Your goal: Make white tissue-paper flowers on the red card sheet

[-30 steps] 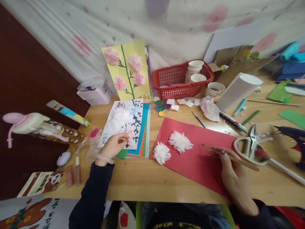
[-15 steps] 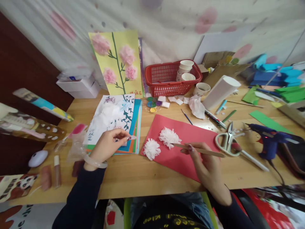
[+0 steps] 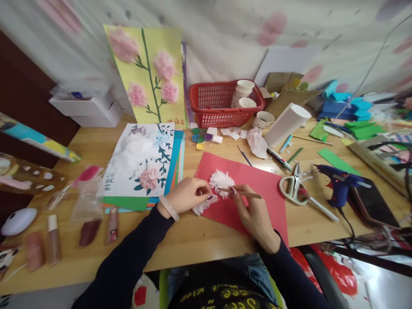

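My left hand [image 3: 186,195] pinches a small piece of white tissue paper [image 3: 211,199] over the lower of two white tissue-paper flowers, partly covering that lower flower [image 3: 202,209]. The upper flower [image 3: 221,177] lies just beyond, on a red sheet of paper [image 3: 257,178]. A flat wooden craft stick [image 3: 251,195] is gripped in my right hand [image 3: 254,212]. Its tip points left, at the near edge of the upper flower, close to the left fingertips. Whether the tip touches the paper cannot be made out.
Left of the red sheet, a printed flower picture [image 3: 112,159] bears white fluffy tissue. Scissors [image 3: 294,183], a blue glue gun [image 3: 339,186] and a phone [image 3: 376,204] lie right. Behind are a red basket [image 3: 222,116], a white paper roll [image 3: 286,124] and a yellow flower picture [image 3: 146,81].
My left hand has moved right with the tissue piece, from above the printed picture to the flowers. My right hand has shifted left with the craft stick, toward it. The view has shifted too.
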A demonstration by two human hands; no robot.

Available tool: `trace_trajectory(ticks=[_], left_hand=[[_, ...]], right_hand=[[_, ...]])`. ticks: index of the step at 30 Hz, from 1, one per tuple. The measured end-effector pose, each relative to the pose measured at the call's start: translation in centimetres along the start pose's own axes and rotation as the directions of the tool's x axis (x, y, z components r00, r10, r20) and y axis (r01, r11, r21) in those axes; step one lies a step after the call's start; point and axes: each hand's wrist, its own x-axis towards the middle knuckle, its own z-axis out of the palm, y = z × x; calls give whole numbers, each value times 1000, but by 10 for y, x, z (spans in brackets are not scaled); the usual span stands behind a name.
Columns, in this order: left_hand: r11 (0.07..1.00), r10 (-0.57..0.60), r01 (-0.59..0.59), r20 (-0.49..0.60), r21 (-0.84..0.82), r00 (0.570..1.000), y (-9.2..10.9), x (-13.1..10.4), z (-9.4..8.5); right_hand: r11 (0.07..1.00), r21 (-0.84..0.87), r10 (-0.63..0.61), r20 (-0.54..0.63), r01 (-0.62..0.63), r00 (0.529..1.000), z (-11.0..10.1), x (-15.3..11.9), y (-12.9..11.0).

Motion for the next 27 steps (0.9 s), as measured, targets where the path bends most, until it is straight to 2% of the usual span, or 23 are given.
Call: trace_trajectory(ticks=[3,6,9,12,18,23,27], left_hand=[[991,20,-18,-16,131,1000,-1,13,9],[983,29,-20,-46,183,999,-3,19,13],[981,42,-28,-69,192,997,-6,20,13],[980,57,-50,-35,190,998,-8,17,10],[976,123,-132,61,172,991,-5,14,10],[974,154,-154,12,168,988,-2,20,19],[969,171,-171,19,177,985,-1,21,21]], right_hand=[[1000,17,12,0,-12,1000,1,1,0],[999,40,18,-4,-18,1000,0,2,0],[995,102,14,-38,-10,999,-3,0,0],[990,137,-17,-74,27,997,-6,-1,0],[999,40,-18,-57,20,998,-4,-3,2],[999,39,18,-88,-15,996,-3,-3,3],[999,44,23,-92,-19,995,-5,-5,3]])
